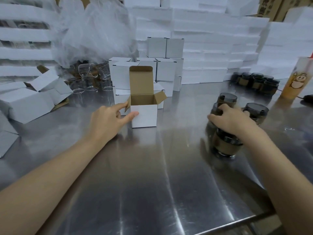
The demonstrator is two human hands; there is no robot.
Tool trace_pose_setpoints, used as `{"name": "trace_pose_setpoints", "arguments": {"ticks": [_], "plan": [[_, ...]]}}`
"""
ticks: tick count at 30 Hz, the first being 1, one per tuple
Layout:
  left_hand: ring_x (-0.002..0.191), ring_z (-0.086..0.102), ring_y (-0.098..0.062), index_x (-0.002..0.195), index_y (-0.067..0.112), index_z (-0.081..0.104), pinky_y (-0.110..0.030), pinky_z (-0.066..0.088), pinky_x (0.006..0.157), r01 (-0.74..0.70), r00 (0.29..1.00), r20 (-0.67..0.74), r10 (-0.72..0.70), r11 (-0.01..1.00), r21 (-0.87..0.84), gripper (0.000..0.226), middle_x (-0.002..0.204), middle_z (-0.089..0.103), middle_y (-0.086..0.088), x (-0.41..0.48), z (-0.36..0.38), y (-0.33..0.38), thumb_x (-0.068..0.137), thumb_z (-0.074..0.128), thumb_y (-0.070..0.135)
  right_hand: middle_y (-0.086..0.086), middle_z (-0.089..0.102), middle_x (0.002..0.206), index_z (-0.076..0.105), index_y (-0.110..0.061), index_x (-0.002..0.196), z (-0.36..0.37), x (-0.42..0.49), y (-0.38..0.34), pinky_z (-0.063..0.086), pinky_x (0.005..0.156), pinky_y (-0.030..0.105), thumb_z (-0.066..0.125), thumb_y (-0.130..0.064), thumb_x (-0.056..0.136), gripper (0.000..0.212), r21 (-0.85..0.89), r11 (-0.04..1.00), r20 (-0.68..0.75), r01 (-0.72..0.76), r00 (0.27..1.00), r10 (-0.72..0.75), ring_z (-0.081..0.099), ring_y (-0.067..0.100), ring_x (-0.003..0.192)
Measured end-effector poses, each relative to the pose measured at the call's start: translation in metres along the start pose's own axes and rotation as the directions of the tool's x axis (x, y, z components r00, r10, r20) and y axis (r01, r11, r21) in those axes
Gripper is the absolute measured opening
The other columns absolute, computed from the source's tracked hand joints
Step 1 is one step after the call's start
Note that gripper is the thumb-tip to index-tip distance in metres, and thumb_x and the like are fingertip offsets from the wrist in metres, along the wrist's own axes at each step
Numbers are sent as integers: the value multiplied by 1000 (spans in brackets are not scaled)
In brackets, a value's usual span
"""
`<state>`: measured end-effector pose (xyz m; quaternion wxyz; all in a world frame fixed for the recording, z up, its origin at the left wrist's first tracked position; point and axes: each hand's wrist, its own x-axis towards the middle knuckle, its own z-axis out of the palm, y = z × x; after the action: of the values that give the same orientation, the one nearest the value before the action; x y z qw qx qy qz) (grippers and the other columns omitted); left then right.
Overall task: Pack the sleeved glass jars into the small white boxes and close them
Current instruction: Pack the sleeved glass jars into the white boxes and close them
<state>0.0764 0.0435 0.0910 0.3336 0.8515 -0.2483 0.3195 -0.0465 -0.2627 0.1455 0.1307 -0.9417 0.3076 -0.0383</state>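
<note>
**Steadying an empty carton while a jar is taken**

Left of the open box (pixel 144 114), flat and half-folded white cartons (pixel 33 99) lie in a heap, with bare clear glasses (pixel 88 77) behind them. The left hand (pixel 111 119) has thumb and forefinger spread straight. The thumb lies on the box's front face and the forefinger against its left flap, so it braces rather than grips. The open box stands with lid upright and side flaps out, and its brown inside shows no jar. Behind it, closed white boxes (pixel 162 68) are stacked.

Right of the open box, the right hand (pixel 232 117) curls down over the rim of a dark sleeved jar (pixel 215 114). Blur makes the hold hard to read, but it seems to clasp the jar from above. Other jars (pixel 225 146) stand close around it, and a further cluster (pixel 255 82) sits behind and to the right.

The glass is probably weighty for its size, rigid, breakable and smooth at the rim. The paper sleeve round the middle likely gives the surer hold. The carton looks light and may slide unless held.
</note>
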Motion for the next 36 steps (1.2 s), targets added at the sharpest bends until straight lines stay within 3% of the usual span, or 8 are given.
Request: {"name": "trace_pose_setpoints", "arguments": {"ticks": [7,16,19,21,24,29,32,36], "plan": [[51,48,-19,112,18,69,-37,51,62,45,999,19,-45,999,-25,73,41,45,8,1,0,0,70,50,74,11,39,136,45,-15,132,18,19,-73,38,101,53,42,-31,89,45,55,969,31,241,970,-243,34,37,128],[50,53,-14,119,24,61,-37,52,62,-28,1000,9,29,999,-41,49,46,51,8,-1,-3,1,79,72,50,12,58,121,59,-12,116,38,35,-126,45,96,49,47,-32,92,33,246,931,-55,268,963,-263,50,33,115],[51,54,-16,120,23,61,-39,53,62,-46,999,9,46,997,-56,48,48,52,7,-1,-4,2,80,72,47,4,63,111,63,-18,107,34,31,-123,46,80,27,46,-25,93,23,658,687,-282,307,947,-153,58,16,88],[49,52,-16,118,21,62,-38,52,61,-59,998,0,59,997,-42,45,47,52,7,-1,-4,4,80,74,43,3,65,98,65,-14,91,30,24,-113,43,64,11,47,-21,91,19,776,504,-408,379,911,-57,56,14,75],[48,51,-16,117,20,62,-35,50,58,-75,997,-14,75,997,-23,44,47,51,6,-2,-4,5,80,73,41,11,67,85,65,-1,69,22,16,-100,46,66,26,52,-32,90,39,539,676,-467,502,847,-256,60,24,83],[47,49,-17,114,18,63,-33,48,57,-100,995,-25,99,995,-13,39,47,50,8,-4,-4,7,81,74,36,-7,58,60,65,-24,44,-1,0,-96,35,54,29,57,-70,73,55,185,869,-32,459,886,-462,55,15,62],[46,45,-19,109,15,65,-33,47,55,-118,992,-35,118,993,8,35,47,46,9,-4,-4,9,81,75,32,-5,55,57,67,-19,56,-4,-6,-97,39,57,28,71,-58,71,42,73,872,170,484,856,-489,51,16,61],[46,45,-19,108,14,67,-33,47,53,-133,991,-32,133,991,29,32,47,50,6,-4,-5,10,82,75,30,6,53,63,60,-4,62,-8,-5,-99,44,61,31,68,-34,82,37,79,875,-17,478,878,-478,55,28,71]]}}
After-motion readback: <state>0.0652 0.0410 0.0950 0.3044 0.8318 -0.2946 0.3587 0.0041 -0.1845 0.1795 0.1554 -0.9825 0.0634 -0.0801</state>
